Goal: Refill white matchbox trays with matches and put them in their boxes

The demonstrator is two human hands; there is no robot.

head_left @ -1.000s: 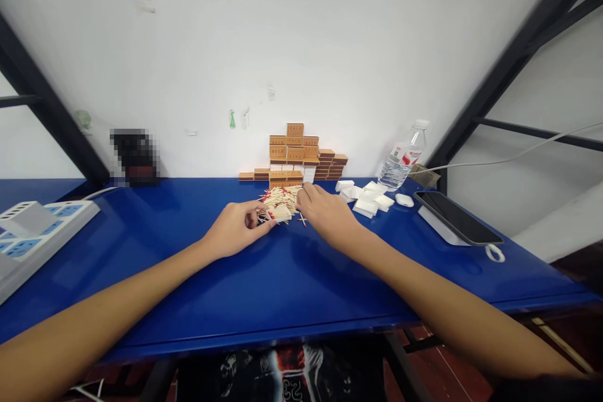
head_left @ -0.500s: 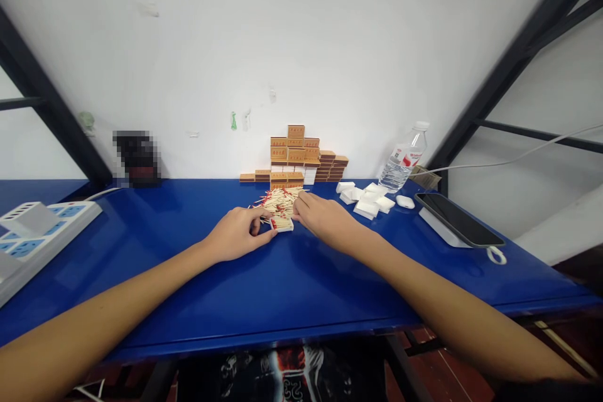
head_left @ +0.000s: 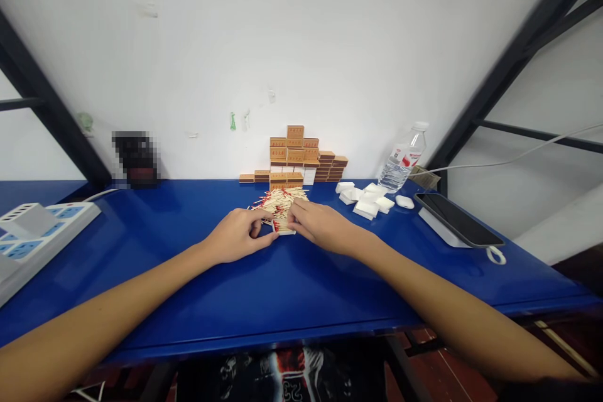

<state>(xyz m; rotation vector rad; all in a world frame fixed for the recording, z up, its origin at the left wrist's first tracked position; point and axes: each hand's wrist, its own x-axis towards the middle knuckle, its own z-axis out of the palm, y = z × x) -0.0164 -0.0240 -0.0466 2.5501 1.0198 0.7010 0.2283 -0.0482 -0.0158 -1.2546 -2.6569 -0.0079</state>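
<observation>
A small white matchbox tray holds red-tipped matches near the middle of the blue table. My left hand grips its left end between thumb and fingers. Over the tray's right side, my right hand is closed in a pinch, fingertips at the matches; whatever it pinches is hidden. Just behind both hands lies a loose pile of matches, heads mostly to the left. Brown matchboxes are stacked behind the pile, against the wall.
White matchbox trays lie heaped to the right, near a water bottle and a white earbud case. A phone rests on a white box at far right. At far left is a power strip.
My right hand has moved slightly left and toward me, from the pile's right edge to over the tray. My left hand still grips the tray, which has shifted slightly toward me.
</observation>
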